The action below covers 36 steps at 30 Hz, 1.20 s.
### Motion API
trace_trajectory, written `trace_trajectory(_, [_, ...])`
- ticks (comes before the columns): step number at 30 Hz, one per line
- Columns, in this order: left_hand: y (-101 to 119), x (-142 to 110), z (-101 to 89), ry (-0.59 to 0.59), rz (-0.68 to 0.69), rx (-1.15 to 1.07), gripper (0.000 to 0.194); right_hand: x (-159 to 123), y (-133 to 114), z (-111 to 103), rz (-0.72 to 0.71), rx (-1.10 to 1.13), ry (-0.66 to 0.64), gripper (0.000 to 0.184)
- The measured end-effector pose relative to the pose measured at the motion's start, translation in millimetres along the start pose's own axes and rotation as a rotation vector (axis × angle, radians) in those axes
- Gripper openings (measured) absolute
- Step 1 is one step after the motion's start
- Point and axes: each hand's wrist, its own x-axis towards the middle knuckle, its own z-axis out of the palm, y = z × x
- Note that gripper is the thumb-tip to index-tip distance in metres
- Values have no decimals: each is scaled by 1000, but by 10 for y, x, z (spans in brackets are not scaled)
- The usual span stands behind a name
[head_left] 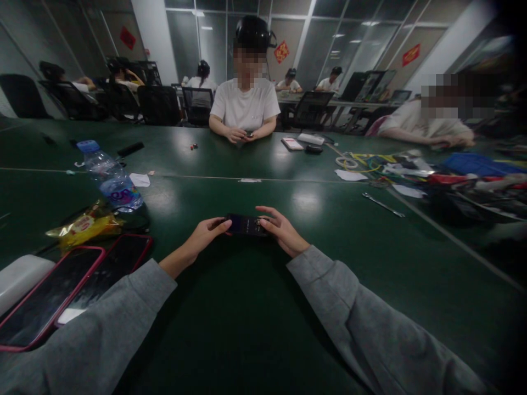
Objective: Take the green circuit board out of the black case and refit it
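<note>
A small black rectangular handheld device [244, 225] is held sideways, low over the green table, in front of me. Small pale marks show on its dark face; its exact kind I cannot make out. My left hand [205, 237] grips its left end, thumb on top and fingers curled beneath. On the right end, my right hand [284, 233] has its thumb pressed on the face, while the index finger extends past the far edge. The device's underside and some of my fingertips are hidden. Grey sleeves cover both forearms.
Left on the table [255, 307] are a plastic bottle [111, 178], a yellow snack packet [84, 227], two red-edged phones [53, 296] and a white object [22, 280]. A wrench [382, 204] and tangled cables [370, 163] lie right. A person [246, 104] sits opposite.
</note>
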Motion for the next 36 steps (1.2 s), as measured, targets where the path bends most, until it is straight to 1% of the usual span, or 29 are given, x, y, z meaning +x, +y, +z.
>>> trace_trajectory(3, [2,10,-21,2,6,2,56,0,-9,-7,24,14,6,49])
trace_trajectory(9, [-32,39,-60,3,12,-15,56,10,-12,-24,46,13,-9,56])
trace_trajectory(17, [-51,67,-73,46,-5,-113,57,46,41,-38,16,49,-23,51])
trace_trajectory(21, [-46,73,-67,42,18,-99,55,58,65,-45,5,63,-14,51])
trace_trajectory(28, [-43,69,-67,40,-1,-136,53,54,68,-54,5,70,-1,49])
trace_trajectory(36, [-45,55,-83,-4,28,-101,54,42,68,-63,4,74,1,45])
